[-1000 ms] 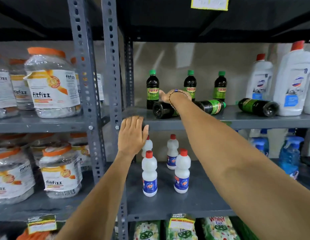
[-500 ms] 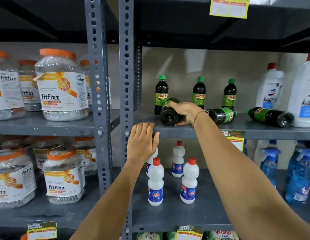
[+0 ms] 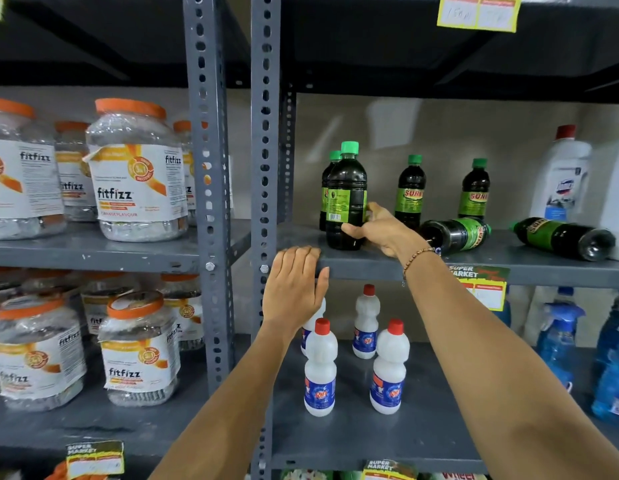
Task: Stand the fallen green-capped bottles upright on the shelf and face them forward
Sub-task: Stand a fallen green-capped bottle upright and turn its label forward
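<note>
Grey shelf (image 3: 377, 263) carrying dark green-capped bottles. Left hand (image 3: 294, 289) lies flat, fingers spread, on the shelf's front edge. Right hand (image 3: 380, 232), its grip closed around the base of an upright bottle (image 3: 346, 199), barcode side outward. Two fallen bottles (image 3: 455, 233) (image 3: 562, 237) lie to the right.

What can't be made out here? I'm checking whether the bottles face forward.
- Head view: the upright dark green-capped bottle in the right hand shows its barcode side; its front label is turned away.
- The green-capped bottle behind it is mostly hidden by that bottle.
- The large white jug is cut off by the right edge.
- The yellow price tag is blurred and unreadable.
</note>
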`<action>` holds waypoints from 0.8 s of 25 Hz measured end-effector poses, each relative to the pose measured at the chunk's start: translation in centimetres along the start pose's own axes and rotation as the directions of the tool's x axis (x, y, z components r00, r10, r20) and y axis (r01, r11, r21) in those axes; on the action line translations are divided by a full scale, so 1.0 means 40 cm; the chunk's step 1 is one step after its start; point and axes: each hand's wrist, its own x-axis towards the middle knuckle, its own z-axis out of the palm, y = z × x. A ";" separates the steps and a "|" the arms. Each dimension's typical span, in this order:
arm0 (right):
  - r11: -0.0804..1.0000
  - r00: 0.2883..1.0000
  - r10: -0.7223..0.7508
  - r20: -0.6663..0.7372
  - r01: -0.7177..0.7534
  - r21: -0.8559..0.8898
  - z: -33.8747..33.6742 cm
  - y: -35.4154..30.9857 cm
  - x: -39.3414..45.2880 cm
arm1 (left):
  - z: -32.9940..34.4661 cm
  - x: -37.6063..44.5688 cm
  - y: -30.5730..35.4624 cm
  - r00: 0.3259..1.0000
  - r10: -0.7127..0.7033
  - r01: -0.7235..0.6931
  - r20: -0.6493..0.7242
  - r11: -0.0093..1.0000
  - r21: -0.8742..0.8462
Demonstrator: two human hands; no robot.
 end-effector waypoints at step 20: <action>0.997 0.997 -0.069 0.019 0.070 -0.042 0.020 0.036 0.035 | 0.008 -0.005 -0.004 1.000 0.007 -0.008 -0.026 1.000 -0.016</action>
